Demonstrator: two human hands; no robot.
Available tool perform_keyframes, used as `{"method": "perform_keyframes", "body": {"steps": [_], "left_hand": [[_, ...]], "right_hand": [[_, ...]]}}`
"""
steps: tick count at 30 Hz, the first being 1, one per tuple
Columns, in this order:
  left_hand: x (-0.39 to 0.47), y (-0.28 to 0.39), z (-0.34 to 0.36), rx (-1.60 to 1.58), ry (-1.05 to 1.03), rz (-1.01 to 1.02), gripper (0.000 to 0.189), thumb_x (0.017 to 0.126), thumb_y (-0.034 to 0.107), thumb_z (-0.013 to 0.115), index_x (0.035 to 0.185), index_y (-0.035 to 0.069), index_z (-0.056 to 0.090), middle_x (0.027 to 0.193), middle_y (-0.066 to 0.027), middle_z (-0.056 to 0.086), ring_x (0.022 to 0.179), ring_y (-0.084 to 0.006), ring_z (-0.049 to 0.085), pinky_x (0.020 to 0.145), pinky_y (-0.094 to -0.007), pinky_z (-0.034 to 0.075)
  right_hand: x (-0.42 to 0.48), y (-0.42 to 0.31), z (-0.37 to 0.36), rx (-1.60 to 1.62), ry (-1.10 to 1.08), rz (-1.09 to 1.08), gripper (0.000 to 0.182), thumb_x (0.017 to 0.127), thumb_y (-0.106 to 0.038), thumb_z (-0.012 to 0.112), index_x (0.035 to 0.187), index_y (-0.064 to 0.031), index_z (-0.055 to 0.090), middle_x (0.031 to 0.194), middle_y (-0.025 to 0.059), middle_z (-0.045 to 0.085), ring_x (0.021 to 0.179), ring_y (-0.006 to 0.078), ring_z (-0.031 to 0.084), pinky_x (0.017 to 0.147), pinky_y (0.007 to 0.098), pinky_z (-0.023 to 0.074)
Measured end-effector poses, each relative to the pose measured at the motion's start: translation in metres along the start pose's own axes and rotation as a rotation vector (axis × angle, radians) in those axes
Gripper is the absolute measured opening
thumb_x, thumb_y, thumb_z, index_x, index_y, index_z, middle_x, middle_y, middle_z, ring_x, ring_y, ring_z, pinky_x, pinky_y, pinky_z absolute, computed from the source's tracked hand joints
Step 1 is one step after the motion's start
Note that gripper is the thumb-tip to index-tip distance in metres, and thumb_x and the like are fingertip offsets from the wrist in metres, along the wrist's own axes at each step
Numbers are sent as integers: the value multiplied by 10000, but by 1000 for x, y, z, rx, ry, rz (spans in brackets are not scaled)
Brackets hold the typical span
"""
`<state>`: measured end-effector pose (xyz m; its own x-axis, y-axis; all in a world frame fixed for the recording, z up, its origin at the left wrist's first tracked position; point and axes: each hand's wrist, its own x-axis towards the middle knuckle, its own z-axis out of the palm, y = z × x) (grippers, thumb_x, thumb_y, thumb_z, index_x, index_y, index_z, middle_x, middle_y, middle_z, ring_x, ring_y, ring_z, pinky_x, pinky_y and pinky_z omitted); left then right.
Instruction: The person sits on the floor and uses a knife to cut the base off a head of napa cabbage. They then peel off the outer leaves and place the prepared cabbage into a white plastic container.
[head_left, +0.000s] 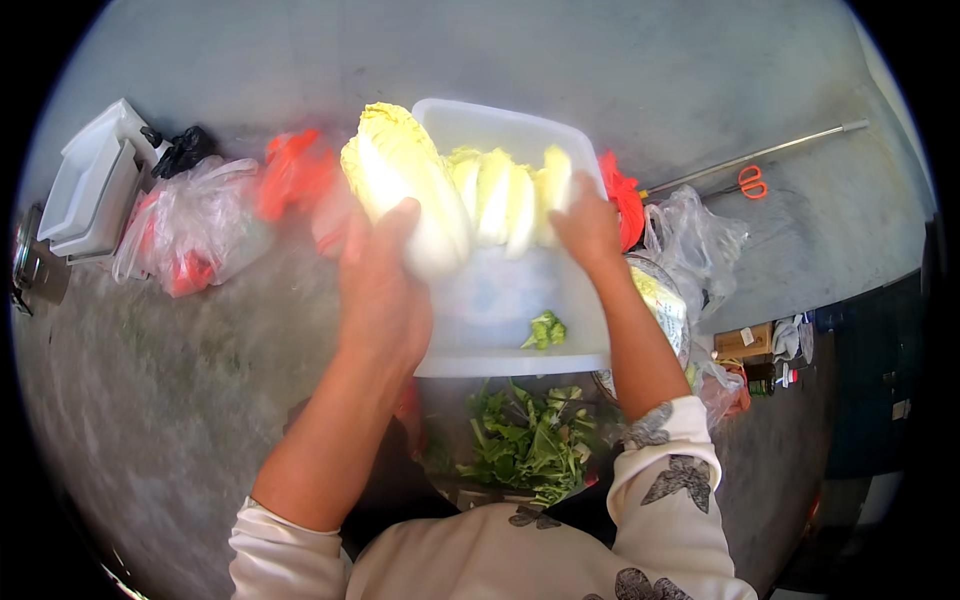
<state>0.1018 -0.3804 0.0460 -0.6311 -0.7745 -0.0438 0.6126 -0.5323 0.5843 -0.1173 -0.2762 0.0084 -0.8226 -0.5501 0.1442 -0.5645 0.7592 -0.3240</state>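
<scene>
My left hand (386, 277) holds a pale yellow head of napa cabbage (405, 180) tilted over the left side of a white plastic tub (514, 365). Several pale cabbage pieces (495, 195) stand in a row in the far part of the tub. At the tub's right side, my right hand (589, 221) has its fingers around the rightmost cabbage piece (554, 180); its fingertips are blurred. A small green leafy piece (545, 330) lies in the near right part of the tub. Below the tub's near edge, loose green leaves (529, 442) lie in a dark container whose rim is partly hidden.
Nested white trays (90, 187), a clear plastic bag (217, 217) and a red bag (296, 172) are at left. To the right are orange-handled scissors (752, 182), a metal rod (750, 156), another clear bag (697, 232), a wrapped cabbage (660, 300) and a cardboard box (742, 341).
</scene>
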Motion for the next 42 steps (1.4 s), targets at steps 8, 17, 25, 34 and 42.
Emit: {"method": "perform_keyframes", "body": {"steps": [8,17,25,34,42], "left_hand": [[-3,0,4,-23,-2,-15,477,868,71,541,1318,16,393,1235,-78,513,1122,-181,500,973,-337,384],[-8,-2,6,44,-106,-182,473,853,89,554,1294,8,404,1178,-87,531,1074,-190,526,921,-336,424],[-17,-3,8,-78,-238,-343,485,847,153,612,1264,1,416,1157,-96,537,1034,-182,547,882,-338,457],[-14,-9,12,101,27,-134,486,849,175,642,1253,9,429,1169,-87,531,1065,-183,539,899,-334,456],[-5,-11,10,-23,98,27,452,878,159,614,1260,10,423,1186,-70,512,1077,-177,523,929,-340,435]], "right_hand": [[13,17,43,-407,-214,-103,231,794,-143,540,1000,-40,518,903,188,643,869,372,615,781,456,482],[-55,-49,-54,837,-328,-172,376,807,-223,683,1111,-19,598,902,48,621,709,121,582,673,273,484],[-83,-72,-66,1155,-378,-108,432,810,-181,694,1154,34,547,941,40,604,767,89,558,617,228,472],[-87,-62,-67,1472,-206,82,255,805,-108,676,994,-18,530,879,55,601,758,121,567,636,269,500],[-48,-48,-47,1477,-134,193,246,819,-149,683,965,-11,542,844,52,571,732,127,558,643,290,511]]}}
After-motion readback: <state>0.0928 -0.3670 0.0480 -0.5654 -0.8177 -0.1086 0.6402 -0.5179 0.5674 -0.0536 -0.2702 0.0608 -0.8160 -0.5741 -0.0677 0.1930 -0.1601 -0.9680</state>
